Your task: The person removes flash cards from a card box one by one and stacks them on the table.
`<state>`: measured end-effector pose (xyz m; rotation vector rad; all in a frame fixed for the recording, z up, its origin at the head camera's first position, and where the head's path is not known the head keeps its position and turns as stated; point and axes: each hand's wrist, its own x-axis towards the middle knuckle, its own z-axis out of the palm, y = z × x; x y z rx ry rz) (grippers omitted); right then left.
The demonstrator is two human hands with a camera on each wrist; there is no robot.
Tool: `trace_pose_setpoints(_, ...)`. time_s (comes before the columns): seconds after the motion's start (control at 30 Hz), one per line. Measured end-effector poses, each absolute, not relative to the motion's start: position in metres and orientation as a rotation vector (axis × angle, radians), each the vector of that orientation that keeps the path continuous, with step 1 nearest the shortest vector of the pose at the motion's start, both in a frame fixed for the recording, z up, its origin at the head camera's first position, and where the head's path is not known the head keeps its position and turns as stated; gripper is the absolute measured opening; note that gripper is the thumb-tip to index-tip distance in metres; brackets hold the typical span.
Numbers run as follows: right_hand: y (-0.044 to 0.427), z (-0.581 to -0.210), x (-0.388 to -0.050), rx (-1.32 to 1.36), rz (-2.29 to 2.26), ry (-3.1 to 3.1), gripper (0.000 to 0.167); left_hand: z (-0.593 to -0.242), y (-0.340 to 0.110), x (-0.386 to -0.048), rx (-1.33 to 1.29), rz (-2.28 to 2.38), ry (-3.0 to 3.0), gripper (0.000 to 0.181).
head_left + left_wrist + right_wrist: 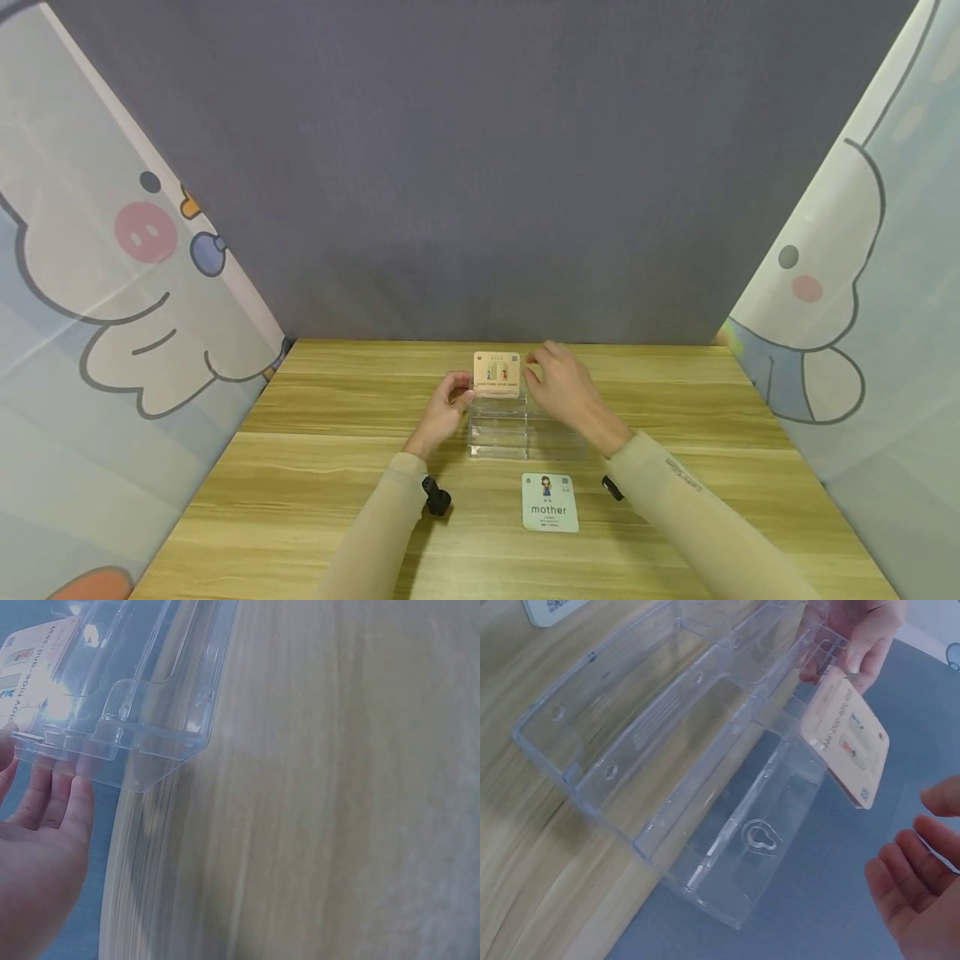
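A clear tiered holder (498, 450) stands on the wooden table, with a stack of orange-bordered cards (497, 373) in its rear left compartment. My left hand (444, 410) is at the holder's left side, its thumb near the stack's lower corner; the left wrist view has its fingers (56, 799) against the clear side wall. Beside the cards on the right is my right hand (567, 392), its fingers bent loosely. A gap separates that hand (922, 877) from the cards (847, 739) in the right wrist view, and it holds nothing.
In front of the holder lies a white card (550, 502) printed "mother" with a figure. A dark grey panel (480, 183) rises behind the table (300, 500). Cartoon-printed cloths (90, 275) hang on both sides.
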<state>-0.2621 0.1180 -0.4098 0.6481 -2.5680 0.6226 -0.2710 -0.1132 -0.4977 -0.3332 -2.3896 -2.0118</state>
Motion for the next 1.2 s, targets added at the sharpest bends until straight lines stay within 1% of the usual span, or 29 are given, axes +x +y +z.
trace_pose_setpoints(0.13,0.116,-0.411,-0.268,0.654,0.628,-2.553,0.019,-0.496,-0.114,-0.271,-0.338,-2.009,-2.397,0.03)
trace_pose_setpoints(0.27,0.113,-0.412,-0.272,0.641,0.643,-2.558,0.022,-0.509,-0.114,-0.278,-0.326,-2.009,-2.374,0.031)
trace_pose_setpoints(0.4,0.111,-0.413,-0.277,0.652,0.634,-2.567,0.023,-0.513,-0.114,-0.28,-0.322,-2.015,-2.354,0.03)
trace_pose_setpoints(0.77,0.102,-0.412,-0.287,0.689,0.612,-2.593,0.028,-0.513,-0.116,-0.279,-0.319,-1.998,-2.374,0.029)
trace_pose_setpoints(1.2,0.096,-0.419,-0.295,0.714,0.614,-2.708,0.029,-0.513,-0.116,-0.279,-0.334,-2.01,-2.377,0.032)
